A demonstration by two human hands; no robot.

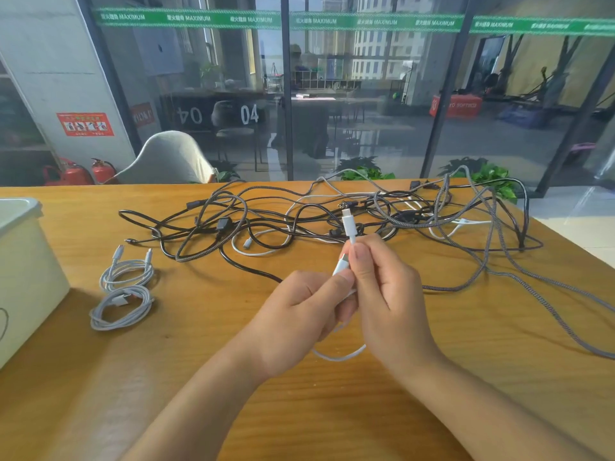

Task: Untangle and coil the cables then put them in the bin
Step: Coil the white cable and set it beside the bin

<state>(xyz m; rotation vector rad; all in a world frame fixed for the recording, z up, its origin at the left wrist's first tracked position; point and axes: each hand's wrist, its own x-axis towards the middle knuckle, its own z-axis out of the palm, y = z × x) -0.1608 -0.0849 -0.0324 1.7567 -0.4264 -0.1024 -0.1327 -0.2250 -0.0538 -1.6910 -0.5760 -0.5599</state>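
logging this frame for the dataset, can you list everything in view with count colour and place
white cable: one, white, pinched in both hands, plug end up
coiled cables: two, white-grey, on the table beside the bin
tangled cables: count unclear, black, grey braided, white, across the far table
bin: one, white, left edge
table: one, wooden
chair: one, pale, behind the table
fire extinguishers: two seen, red, floor at left
left hand: one, holds the white cable
right hand: one, holds the white cable

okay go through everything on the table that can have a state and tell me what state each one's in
White cable: pinched in both hands, two connector ends together, a loop hanging below.
Left hand: gripping the white cable.
Right hand: pinching the white cable.
Two coiled white cables: coiled, lying on the table beside the bin, not in it.
Cable pile: tangled.
Bin: open; inside hidden.
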